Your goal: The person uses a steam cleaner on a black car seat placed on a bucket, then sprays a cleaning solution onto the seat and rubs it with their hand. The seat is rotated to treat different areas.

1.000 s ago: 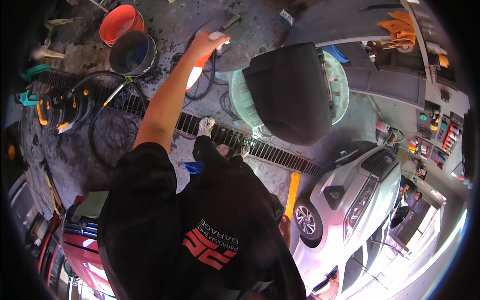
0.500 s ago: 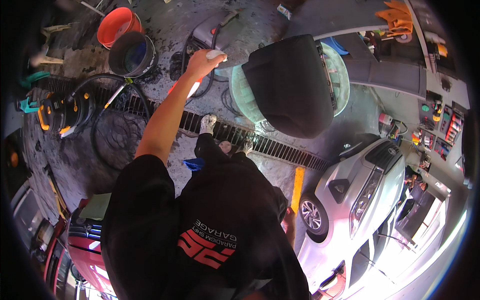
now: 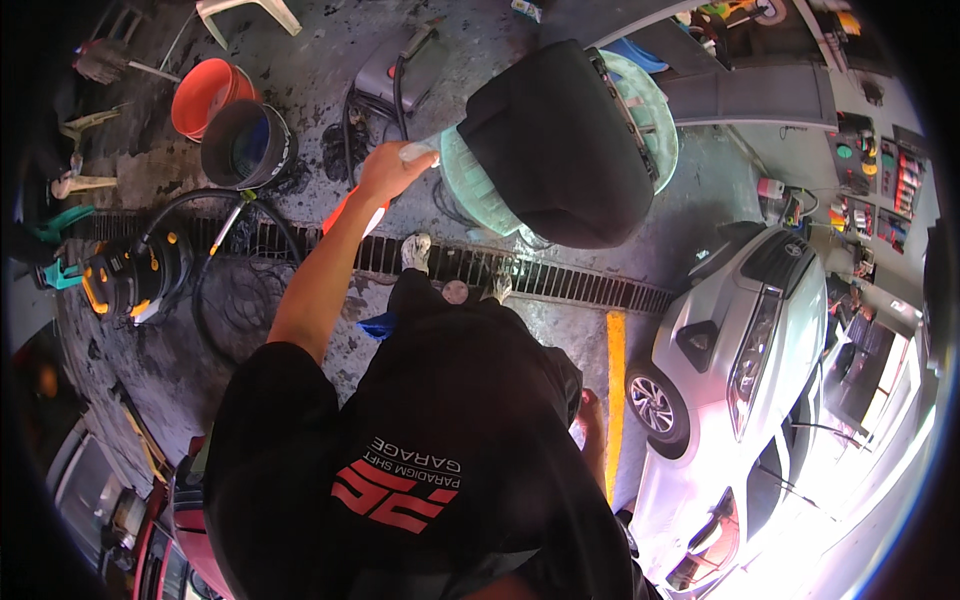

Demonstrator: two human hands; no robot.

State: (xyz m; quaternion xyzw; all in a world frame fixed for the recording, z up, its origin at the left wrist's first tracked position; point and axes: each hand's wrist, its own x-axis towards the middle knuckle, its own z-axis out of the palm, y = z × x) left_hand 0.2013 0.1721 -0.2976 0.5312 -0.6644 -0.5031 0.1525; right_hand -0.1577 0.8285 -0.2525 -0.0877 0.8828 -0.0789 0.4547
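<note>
My left hand [image 3: 396,170] reaches forward, closed around the neck of a spray bottle with a white head [image 3: 417,153] and an orange-red body partly hidden behind my wrist. A pale haze shows in front of the head. Just to the right, a black upholstered piece [image 3: 560,150], like a car seat part, lies on a pale green round stand [image 3: 470,185]. The bottle's head is close to the stand's left edge. My right hand [image 3: 591,410] hangs low beside my body; my shirt hides part of it, and its fingers are unclear.
Orange-red bucket [image 3: 200,95] and dark bucket [image 3: 246,150] stand at the left. A black-and-yellow vacuum [image 3: 135,275] with a hose lies nearer. A drain grate [image 3: 590,288] crosses the floor by my feet. At right stands a silver car [image 3: 730,370]; a grey machine [image 3: 405,75] sits ahead.
My view has shifted, so most things sit elsewhere in the picture. My left hand, still on the spray bottle, is lower and closer to the green stand's left edge.
</note>
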